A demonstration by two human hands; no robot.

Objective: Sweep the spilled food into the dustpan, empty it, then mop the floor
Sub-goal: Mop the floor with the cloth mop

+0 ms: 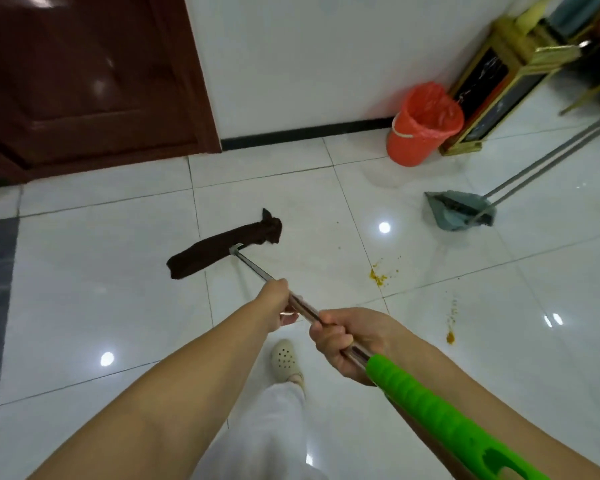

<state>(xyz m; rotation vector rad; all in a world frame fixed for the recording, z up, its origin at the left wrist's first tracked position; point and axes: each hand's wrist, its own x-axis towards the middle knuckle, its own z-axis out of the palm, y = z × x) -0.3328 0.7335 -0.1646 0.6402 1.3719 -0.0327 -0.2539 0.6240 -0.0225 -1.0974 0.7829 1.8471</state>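
Item: my right hand [340,336] and left hand [279,303], both curled round the steel, green-gripped mop handle [302,304]. Dark brown cloth mop head [222,244] lies ahead-left, crosswise; yellow food smears [380,275] lie right, nearer my right hand.

A dark brown mop cloth [222,244] was seen on a silver pole [257,270] with a bright green grip [430,410], yellow-orange spilled food [378,276] on glossy white floor tiles [101,271], a grey-green dustpan [459,211], an orange-red bucket [420,129] and a reddish-brown door [84,74].
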